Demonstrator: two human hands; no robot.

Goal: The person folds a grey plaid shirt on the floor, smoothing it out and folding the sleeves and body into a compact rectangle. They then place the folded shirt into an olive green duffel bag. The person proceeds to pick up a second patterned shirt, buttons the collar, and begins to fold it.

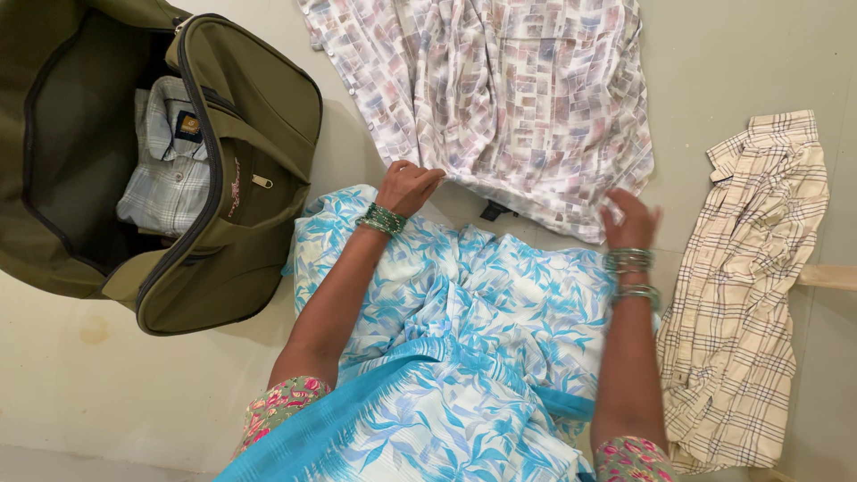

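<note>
On the pale floor [732, 71], seen from the head camera, a patterned shirt [509, 89] of small pink and grey squares lies spread out flat. The left hand [406, 187] pinches the shirt's lower hem, its grip clenched on the cloth. The right hand [629, 219] hovers at the same hem further right, fingers spread and its grip released, touching or just above the fabric; which, I cannot tell. Both wrists wear green bangles [384, 219]. Below the hands spreads the person's blue and white leaf-print garment [464, 312]. To the left stands an open olive bag [250, 116] with a folded checked shirt [170, 170] inside. To the right lies a cream plaid shirt [750, 303], well apart from the bag.
</note>
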